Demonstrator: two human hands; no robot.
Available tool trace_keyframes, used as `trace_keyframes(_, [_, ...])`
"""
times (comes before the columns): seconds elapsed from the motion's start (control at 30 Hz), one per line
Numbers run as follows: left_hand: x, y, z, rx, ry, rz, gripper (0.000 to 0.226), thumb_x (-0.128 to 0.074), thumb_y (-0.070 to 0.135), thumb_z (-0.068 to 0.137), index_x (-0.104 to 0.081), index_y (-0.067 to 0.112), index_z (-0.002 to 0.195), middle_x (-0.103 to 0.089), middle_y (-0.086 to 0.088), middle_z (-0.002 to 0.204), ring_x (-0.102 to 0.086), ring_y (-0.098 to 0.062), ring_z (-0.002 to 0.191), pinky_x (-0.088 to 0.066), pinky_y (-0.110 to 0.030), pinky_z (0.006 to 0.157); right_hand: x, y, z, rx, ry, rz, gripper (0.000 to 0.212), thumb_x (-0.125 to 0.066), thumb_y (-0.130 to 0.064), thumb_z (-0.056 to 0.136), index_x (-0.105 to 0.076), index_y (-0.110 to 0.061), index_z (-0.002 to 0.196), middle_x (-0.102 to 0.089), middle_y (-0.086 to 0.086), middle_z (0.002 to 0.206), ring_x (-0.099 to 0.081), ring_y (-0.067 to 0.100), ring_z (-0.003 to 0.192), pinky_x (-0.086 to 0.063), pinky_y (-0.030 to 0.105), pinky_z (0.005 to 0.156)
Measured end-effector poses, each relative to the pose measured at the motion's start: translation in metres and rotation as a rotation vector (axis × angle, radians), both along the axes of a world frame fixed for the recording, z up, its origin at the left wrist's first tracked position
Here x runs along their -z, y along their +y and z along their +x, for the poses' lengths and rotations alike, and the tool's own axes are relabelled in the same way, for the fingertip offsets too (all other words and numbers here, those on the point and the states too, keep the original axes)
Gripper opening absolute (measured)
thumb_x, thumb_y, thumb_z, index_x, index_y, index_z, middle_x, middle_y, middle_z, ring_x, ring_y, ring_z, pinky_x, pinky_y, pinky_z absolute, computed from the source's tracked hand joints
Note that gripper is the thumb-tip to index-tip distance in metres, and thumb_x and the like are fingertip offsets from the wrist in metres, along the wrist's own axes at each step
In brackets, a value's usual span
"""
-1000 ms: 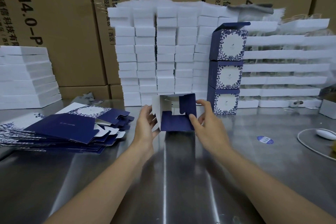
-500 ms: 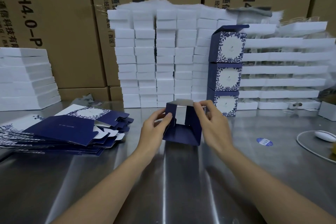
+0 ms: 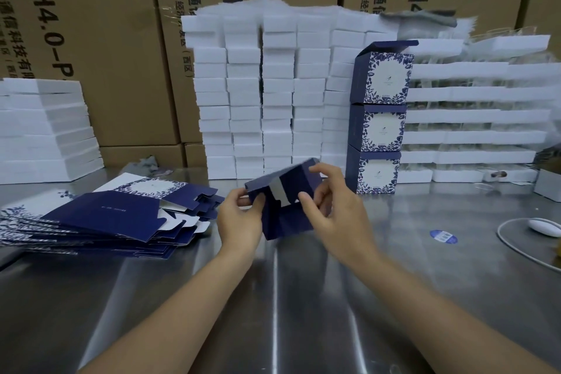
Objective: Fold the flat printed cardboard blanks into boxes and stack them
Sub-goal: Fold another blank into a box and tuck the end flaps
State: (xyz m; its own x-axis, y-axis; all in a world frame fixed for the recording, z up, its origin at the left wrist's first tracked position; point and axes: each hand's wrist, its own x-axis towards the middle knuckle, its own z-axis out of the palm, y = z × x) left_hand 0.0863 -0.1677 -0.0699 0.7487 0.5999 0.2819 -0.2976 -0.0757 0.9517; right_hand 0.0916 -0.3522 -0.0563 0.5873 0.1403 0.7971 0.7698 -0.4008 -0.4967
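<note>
Box (image 3: 287,206) gripped between left hand (image 3: 239,215), right hand (image 3: 331,212)

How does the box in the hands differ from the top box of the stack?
The half-folded navy cardboard box is tilted, gripped by the left hand and right hand; the top blue-and-white printed box stands upright on the box stack. The held one shows plain navy and a white flap; the stacked one shows its floral front. Both are navy card.

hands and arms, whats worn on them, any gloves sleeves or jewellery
Nothing worn shows. The left hand and right hand are bare: no gloves, rings, watch or bracelet. No sleeves enter the view; both arms are uncovered to the frame's edge. Motion blur could hide small jewellery.
</note>
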Motion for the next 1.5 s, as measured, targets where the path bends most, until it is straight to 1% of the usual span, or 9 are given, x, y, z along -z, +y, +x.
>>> trace_keyframes(0.17, [-0.005, -0.002, -0.003, 0.130, -0.052, -0.438, 0.018, -0.066, 0.008, 0.101, -0.067, 0.008, 0.119, -0.076, -0.011, 0.110, -0.077, -0.020, 0.097, -0.067, -0.043, 0.069, 0.008, 0.019, -0.015, 0.094, -0.119, -0.101, 0.016, -0.060, -0.044, 0.096, -0.056, -0.032, 0.087, -0.057, -0.012, 0.075, -0.057, 0.010, 0.071, -0.048, 0.032, 0.064])
trace_keyframes(0.27, [-0.010, -0.007, -0.006, 0.233, -0.024, -0.627, 0.017, -0.066, 0.010, 0.102, -0.064, 0.003, 0.117, -0.077, -0.017, 0.112, -0.078, -0.023, 0.099, -0.066, -0.034, 0.071, 0.009, 0.026, -0.015, 0.028, 0.289, 0.009, 0.042, -0.059, -0.054, 0.097, -0.063, -0.020, 0.072, -0.064, -0.003, 0.060, -0.060, 0.018, 0.056, -0.053, 0.038, 0.061])
trace_keyframes(0.37, [-0.010, -0.014, -0.010, 0.331, -0.019, -0.684, 0.023, -0.068, 0.010, 0.101, -0.064, 0.001, 0.122, -0.080, -0.018, 0.107, -0.079, -0.026, 0.098, -0.066, -0.035, 0.077, 0.009, 0.024, -0.010, -0.032, 0.553, 0.144, 0.052, -0.065, -0.051, 0.099, -0.068, -0.012, 0.063, -0.065, 0.002, 0.051, -0.058, 0.014, 0.043, -0.049, 0.027, 0.052])
trace_keyframes(0.53, [-0.011, -0.021, -0.012, 0.374, -0.028, -0.702, 0.038, -0.071, 0.005, 0.098, -0.060, -0.003, 0.134, -0.076, -0.021, 0.120, -0.078, -0.027, 0.104, -0.065, -0.030, 0.074, 0.002, 0.015, -0.004, -0.044, 0.737, 0.337, 0.060, -0.064, -0.058, 0.098, -0.067, -0.008, 0.065, -0.061, 0.000, 0.049, -0.054, 0.013, 0.042, -0.043, 0.021, 0.048])
trace_keyframes(0.63, [-0.012, -0.029, -0.015, 0.417, -0.013, -0.701, 0.040, -0.072, 0.008, 0.098, -0.060, -0.004, 0.135, -0.079, -0.018, 0.109, -0.080, -0.025, 0.098, -0.064, -0.028, 0.070, -0.001, 0.015, -0.008, -0.057, 0.865, 0.325, 0.067, -0.058, -0.067, 0.098, -0.070, -0.006, 0.072, -0.063, 0.002, 0.053, -0.055, 0.012, 0.043, -0.038, 0.016, 0.040])
trace_keyframes(0.77, [-0.011, -0.037, -0.018, 0.451, 0.012, -0.577, 0.039, -0.074, 0.018, 0.098, -0.064, 0.001, 0.131, -0.081, -0.013, 0.108, -0.080, -0.021, 0.097, -0.064, -0.032, 0.077, -0.012, 0.020, -0.014, -0.251, 0.947, 0.441, 0.049, -0.059, -0.047, 0.104, -0.070, -0.007, 0.079, -0.057, 0.003, 0.054, -0.050, 0.012, 0.044, -0.034, 0.021, 0.044])
trace_keyframes(1.0, [-0.010, -0.045, -0.025, 0.425, 0.112, -0.376, 0.022, -0.077, 0.038, 0.095, -0.067, 0.019, 0.103, -0.082, 0.002, 0.094, -0.077, -0.006, 0.085, -0.052, -0.032, 0.077, -0.014, 0.025, -0.022, -0.314, 0.938, 0.521, 0.031, -0.058, -0.027, 0.105, -0.070, -0.009, 0.083, -0.052, 0.000, 0.056, -0.046, 0.010, 0.047, -0.035, 0.025, 0.051])
trace_keyframes(1.13, [-0.014, -0.045, -0.028, 0.432, 0.175, -0.329, 0.026, -0.075, 0.043, 0.094, -0.068, 0.019, 0.088, -0.065, 0.001, 0.078, -0.069, -0.013, 0.078, -0.048, -0.033, 0.075, -0.013, 0.027, -0.021, -0.266, 0.872, 0.542, 0.029, -0.058, -0.026, 0.106, -0.068, -0.011, 0.083, -0.053, -0.005, 0.055, -0.046, 0.008, 0.046, -0.040, 0.020, 0.051])
trace_keyframes(1.5, [-0.021, -0.049, -0.035, 0.435, 0.143, -0.193, 0.047, -0.060, 0.032, 0.101, -0.060, 0.025, 0.054, -0.059, 0.001, 0.062, -0.059, -0.017, 0.062, -0.048, -0.040, 0.078, -0.015, 0.029, -0.028, -0.342, 0.847, 0.435, 0.055, -0.049, -0.035, 0.111, -0.067, -0.024, 0.060, -0.053, -0.005, 0.054, -0.044, 0.010, 0.045, -0.037, 0.023, 0.051])
